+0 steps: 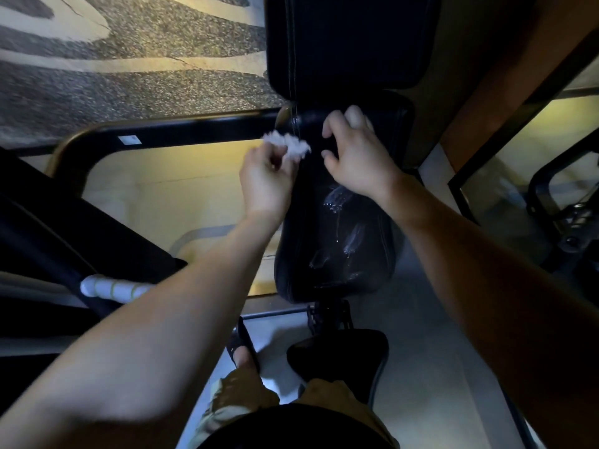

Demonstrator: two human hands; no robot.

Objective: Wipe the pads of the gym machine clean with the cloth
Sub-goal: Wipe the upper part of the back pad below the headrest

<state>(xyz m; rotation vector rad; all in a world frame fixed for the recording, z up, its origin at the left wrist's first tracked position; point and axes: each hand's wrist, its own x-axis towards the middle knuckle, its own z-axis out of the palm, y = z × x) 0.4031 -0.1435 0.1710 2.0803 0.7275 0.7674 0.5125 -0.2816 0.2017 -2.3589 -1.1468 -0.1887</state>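
- Closest, at the bottom edge: khaki shorts (246, 403), with both bare forearms reaching forward above them.
- Left hand (267, 186): fingers curled, pinching a crumpled white cloth (287, 146) at the fingertips, just at the left edge of the lower black pad (337, 247).
- Right hand (359, 163): fingers bent like a claw, tips against the top end of the same pad; grasping something or not, impossible to tell.
- Wet streaks (340, 202) on the pad surface, below the right hand.
- Upper pad (346, 40) directly above, dark.
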